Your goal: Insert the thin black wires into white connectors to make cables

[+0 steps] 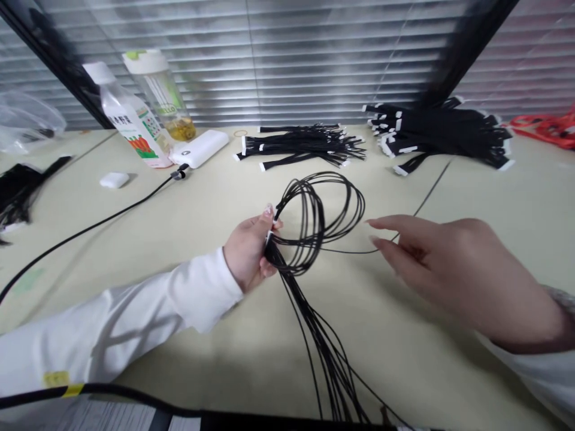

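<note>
My left hand (249, 248) is closed around a bundle of thin black wires (309, 311), with a small white connector showing at its fingers. Several wires form loose loops (321, 221) to the right of that hand, while the long loose ends hang down toward the table's front edge. My right hand (431, 257) is held over the table to the right of the loops, thumb and forefinger apart, nothing visible between them. One single wire (350, 251) stretches from the loops to just below the right thumb; whether it touches the thumb I cannot tell. The right hand's other fingers are curled and mostly hidden.
Behind lie two piles of black cables with white connectors, a thin one (300, 143) and a thicker one (440, 134). A plastic bottle (130, 123), a tea bottle (159, 90), a white power bank (202, 148) and an earbud case (114, 179) stand left. Red items (548, 127) lie far right.
</note>
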Demonstrator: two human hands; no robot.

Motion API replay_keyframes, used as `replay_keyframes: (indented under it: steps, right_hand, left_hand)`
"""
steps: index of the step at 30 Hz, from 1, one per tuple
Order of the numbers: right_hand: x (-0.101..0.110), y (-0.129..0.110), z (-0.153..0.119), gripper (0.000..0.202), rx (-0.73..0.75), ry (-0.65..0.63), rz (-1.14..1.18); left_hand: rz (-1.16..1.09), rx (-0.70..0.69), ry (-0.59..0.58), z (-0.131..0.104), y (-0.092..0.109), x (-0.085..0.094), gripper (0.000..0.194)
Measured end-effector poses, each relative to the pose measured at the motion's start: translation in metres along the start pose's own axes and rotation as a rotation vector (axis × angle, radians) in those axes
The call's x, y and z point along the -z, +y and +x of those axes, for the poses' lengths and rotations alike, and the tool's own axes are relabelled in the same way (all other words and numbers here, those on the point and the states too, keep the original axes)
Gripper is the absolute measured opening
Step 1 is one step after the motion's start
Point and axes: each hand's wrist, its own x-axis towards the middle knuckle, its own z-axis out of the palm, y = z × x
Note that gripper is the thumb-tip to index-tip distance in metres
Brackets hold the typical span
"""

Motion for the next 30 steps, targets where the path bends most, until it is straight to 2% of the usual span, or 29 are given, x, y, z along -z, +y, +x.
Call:
replay_keyframes:
  steps: [2, 5, 8, 11, 14, 17, 21, 24, 26, 30]
  right_hand:
    - [0.008, -0.008, 0.000, 0.015, -0.031, -0.018, 0.164]
    - [0.016, -0.025, 0.002, 0.013, -0.135, 0.007, 0.541]
    - [0.012, -0.039, 0.007, 0.012, -0.212, -0.010, 0.847]
    - [0.002, -0.045, 0.012, 0.009, -0.254, -0.027, 1.057]
    - [-0.003, -0.046, 0.018, 0.011, -0.284, -0.048, 1.118]
    - [-0.002, -0.045, 0.023, 0.012, -0.356, -0.132, 1.144]
    - [-0.004, -0.046, 0.025, 0.010, -0.402, -0.238, 1.459]
    - [-0.007, -0.047, 0.023, 0.013, -0.420, -0.246, 1.643]
    - [-0.008, -0.046, 0.021, 0.015, -0.428, -0.205, 1.632]
    - [-0.008, -0.044, 0.021, 0.013, -0.397, -0.174, 1.469]
  left_hand:
    - [0.023, -0.054, 0.027, -0.001, -0.002, -0.002, 0.028]
    - [0.043, -0.066, 0.015, -0.002, -0.004, -0.003, 0.031]
    - [0.063, -0.074, -0.011, -0.002, -0.006, -0.004, 0.034]
    - [0.098, -0.091, -0.008, -0.003, -0.006, -0.004, 0.037]
    - [0.111, -0.098, 0.001, -0.003, -0.007, -0.004, 0.038]
    - [0.123, -0.115, 0.029, -0.003, -0.008, -0.005, 0.038]
    - [0.143, -0.171, 0.072, -0.002, -0.011, -0.004, 0.040]
    - [0.135, -0.188, 0.097, -0.001, -0.012, -0.003, 0.038]
    - [0.131, -0.192, 0.099, -0.001, -0.013, -0.003, 0.036]
    - [0.176, -0.225, 0.082, 0.000, -0.015, -0.002, 0.035]
